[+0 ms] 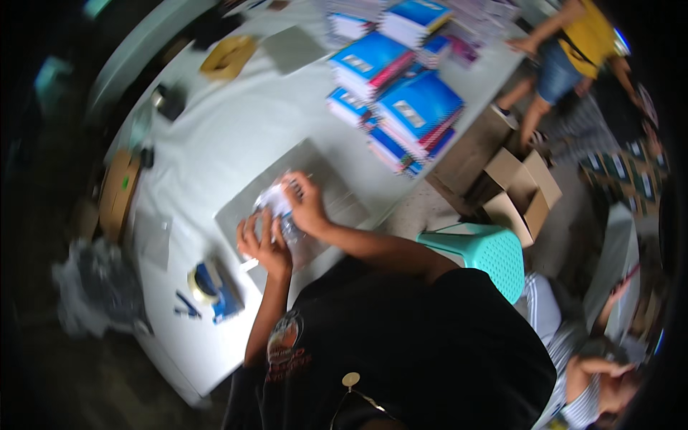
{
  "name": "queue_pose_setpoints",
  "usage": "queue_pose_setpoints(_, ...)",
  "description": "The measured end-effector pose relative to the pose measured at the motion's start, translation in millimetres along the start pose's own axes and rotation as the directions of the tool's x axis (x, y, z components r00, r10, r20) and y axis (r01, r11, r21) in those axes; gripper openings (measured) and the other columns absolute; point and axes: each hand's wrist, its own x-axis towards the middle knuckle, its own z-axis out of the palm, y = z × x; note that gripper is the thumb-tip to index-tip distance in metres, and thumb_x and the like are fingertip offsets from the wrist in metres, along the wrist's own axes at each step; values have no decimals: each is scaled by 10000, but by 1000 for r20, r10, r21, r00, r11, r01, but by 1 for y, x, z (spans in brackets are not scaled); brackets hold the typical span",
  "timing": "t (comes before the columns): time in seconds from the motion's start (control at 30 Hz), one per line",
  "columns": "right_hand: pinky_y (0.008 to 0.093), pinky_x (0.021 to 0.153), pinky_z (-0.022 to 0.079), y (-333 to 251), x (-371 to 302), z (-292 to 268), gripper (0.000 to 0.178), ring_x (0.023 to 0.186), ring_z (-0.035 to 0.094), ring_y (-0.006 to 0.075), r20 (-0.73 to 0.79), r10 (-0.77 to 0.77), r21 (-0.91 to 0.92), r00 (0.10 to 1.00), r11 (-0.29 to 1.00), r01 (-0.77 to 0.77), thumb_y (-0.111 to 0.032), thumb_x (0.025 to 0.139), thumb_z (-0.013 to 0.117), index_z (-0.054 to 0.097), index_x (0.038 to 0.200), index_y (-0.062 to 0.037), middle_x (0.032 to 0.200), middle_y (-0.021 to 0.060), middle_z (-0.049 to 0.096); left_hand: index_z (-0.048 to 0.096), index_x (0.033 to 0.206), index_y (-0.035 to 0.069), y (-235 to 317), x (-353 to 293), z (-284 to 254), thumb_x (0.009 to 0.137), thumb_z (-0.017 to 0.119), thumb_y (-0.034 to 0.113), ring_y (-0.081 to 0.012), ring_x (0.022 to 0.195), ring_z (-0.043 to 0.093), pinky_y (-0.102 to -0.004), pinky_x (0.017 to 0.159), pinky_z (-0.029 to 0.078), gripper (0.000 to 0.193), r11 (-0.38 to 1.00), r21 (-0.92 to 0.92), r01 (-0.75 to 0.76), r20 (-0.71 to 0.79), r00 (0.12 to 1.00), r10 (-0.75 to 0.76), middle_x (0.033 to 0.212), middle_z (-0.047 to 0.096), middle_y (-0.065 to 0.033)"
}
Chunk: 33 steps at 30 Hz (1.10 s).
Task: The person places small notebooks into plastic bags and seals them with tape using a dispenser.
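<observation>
On a white-covered table (208, 143), both my hands are at a crumpled clear plastic bag (288, 228) with something whitish showing in it. My left hand (266, 244) has bent fingers on the bag's near left side. From the right, my right hand (307, 203) closes on the upper part of the plastic, its fingertips partly hidden. Underneath lies a flat grey sheet (337, 193), its right part covered by clear film. Motion blur hides the bag's contents.
Stacks of blue-covered spiral notebooks (419, 104) stand at the table's far right. Left of me are a tape dispenser (215, 290) and a dark blue cutter (188, 304). A turquoise stool (494, 258) and open carton (527, 193) stand right. Two people are nearby.
</observation>
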Motion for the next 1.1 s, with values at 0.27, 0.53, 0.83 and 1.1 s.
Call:
queue_pose_setpoints(0.27, 256, 670, 458, -20, 8, 17, 133, 728, 547, 96, -74, -107, -13, 992, 994, 107, -147, 895, 579, 577, 946, -23, 817, 48, 617, 652, 1101, 147, 8, 24, -14, 828, 639, 163, -274, 1214, 436, -406, 1001, 233, 273, 983, 123, -133, 95, 988, 122, 1203, 593, -11)
queue_pose_setpoints(0.53, 443, 895, 368, -35, 7, -6, 379, 1032, 485, 296, 148, -238, -408, 960, 869, 279, -185, 864, 589, 505, 1180, 7, 1105, 145, 536, 187, 1416, 37, 28, 40, -22, 938, 394, 359, -257, 1309, 361, -472, 1095, 71, 612, 982, -186, 24, 372, 927, 48, 1348, 465, -138)
queue_pose_setpoints(0.83, 455, 1059, 247, -40, -28, -21, 474, 1240, 381, 261, 531, -439, -562, 725, 457, 689, -171, 817, 616, 495, 1255, -36, 1264, 99, 469, -43, 1458, 97, 15, 68, -49, 868, 372, 226, -307, 1277, 399, -394, 1100, 176, 733, 343, -663, 665, 662, 735, -145, 1358, 417, -243)
queue_pose_setpoints(1.1, 393, 971, 349, -59, -13, -22, 369, 1138, 445, 219, 606, -402, -521, 686, 450, 725, -226, 831, 609, 554, 1157, -64, 1202, 62, 503, 592, 1128, 8, -34, 141, -28, 808, 576, 7, -151, 1010, 576, -273, 859, 453, 321, 950, -313, -14, 750, 609, 256, 999, 671, -112)
